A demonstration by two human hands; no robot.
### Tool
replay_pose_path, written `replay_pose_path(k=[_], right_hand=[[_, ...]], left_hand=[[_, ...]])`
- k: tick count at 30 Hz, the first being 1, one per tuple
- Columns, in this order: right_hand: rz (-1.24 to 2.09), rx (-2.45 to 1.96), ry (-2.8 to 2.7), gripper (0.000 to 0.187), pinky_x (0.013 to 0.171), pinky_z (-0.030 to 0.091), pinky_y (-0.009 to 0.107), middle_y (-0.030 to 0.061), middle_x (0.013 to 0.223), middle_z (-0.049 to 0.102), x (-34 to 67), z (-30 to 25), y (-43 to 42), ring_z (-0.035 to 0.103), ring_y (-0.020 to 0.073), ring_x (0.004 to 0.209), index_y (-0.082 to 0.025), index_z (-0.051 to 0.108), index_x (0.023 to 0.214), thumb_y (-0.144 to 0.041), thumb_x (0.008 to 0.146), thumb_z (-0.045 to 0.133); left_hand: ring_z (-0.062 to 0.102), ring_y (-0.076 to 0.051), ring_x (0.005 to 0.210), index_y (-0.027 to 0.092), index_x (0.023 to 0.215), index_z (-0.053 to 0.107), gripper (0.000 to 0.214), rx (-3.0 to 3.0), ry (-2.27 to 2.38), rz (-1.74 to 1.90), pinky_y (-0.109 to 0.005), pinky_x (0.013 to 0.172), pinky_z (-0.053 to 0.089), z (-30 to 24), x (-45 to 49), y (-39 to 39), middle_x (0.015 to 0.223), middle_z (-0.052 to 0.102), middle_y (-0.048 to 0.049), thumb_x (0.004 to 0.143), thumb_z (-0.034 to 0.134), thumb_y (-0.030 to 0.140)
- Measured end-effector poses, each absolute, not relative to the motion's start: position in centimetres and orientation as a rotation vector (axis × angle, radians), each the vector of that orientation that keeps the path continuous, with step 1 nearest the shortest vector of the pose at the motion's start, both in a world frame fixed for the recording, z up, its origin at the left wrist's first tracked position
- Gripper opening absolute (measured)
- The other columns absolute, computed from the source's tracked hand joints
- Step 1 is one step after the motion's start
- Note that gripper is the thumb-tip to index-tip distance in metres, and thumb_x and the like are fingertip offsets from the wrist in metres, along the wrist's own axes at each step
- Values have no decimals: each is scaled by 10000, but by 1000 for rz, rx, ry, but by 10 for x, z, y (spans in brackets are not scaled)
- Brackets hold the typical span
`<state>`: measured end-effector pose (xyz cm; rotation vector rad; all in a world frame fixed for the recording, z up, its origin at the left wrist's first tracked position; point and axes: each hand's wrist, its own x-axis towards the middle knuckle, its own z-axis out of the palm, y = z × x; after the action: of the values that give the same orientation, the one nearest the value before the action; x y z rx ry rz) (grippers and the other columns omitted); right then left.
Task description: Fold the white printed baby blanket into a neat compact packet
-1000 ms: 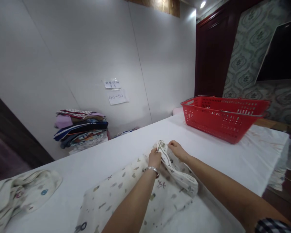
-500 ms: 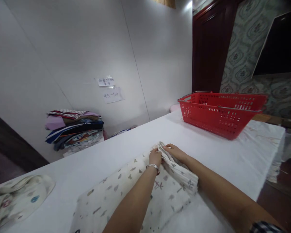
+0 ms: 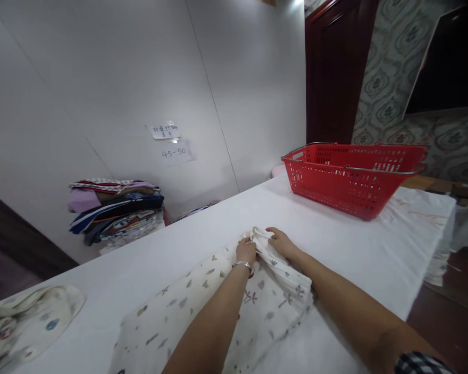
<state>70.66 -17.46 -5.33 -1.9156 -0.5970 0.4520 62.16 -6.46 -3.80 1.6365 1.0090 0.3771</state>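
A white cloth printed with small leaves and trees lies spread on the white table, its far right end gathered into folds. My left hand, a silver bracelet on its wrist, grips the gathered folds at the far edge. Beside it, at the right of the same folds, is my right hand; its index finger and thumb are apart, and the other fingers are partly hidden. The near part of the cloth is hidden by my left forearm and cut off by the frame.
On the table, a red plastic basket with metal handles stands at the back right. Another printed cream cloth lies crumpled at the left. Past the far edge rises a pile of folded clothes, before a white wall with paper notes.
My right hand's finger and thumb have come away from the cloth's folds and spread apart. My left hand keeps its grip. The whole view has shifted slightly.
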Motion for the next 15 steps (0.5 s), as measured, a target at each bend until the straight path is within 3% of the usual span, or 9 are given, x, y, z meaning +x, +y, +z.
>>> replay_pose_path(k=[4, 9, 15], right_hand=[[370, -1947, -612, 441, 606, 406, 219, 1, 748, 584, 708, -56, -173, 517, 107, 619, -172, 528, 1153, -75, 731, 446], [576, -1790, -605, 404, 618, 431, 240, 35, 813, 619, 704, -47, -181, 564, 130, 666, -144, 500, 1165, -236, 774, 547], [658, -1660, -674, 389, 584, 430, 243, 13, 723, 613, 695, -38, -184, 564, 129, 616, -154, 514, 1091, -354, 765, 586]], left_hand=[[620, -156, 613, 136, 1080, 587, 424, 1571, 1008, 352, -228, 496, 482, -35, 622, -67, 846, 685, -83, 658, 550, 121], [626, -142, 630, 123, 1165, 516, 437, 1449, 996, 298, -236, 533, 509, -34, 622, -69, 838, 678, -82, 730, 536, 158], [614, -122, 589, 145, 1136, 534, 382, 1365, 971, 252, -242, 570, 524, -33, 622, -70, 795, 670, -56, 754, 538, 155]])
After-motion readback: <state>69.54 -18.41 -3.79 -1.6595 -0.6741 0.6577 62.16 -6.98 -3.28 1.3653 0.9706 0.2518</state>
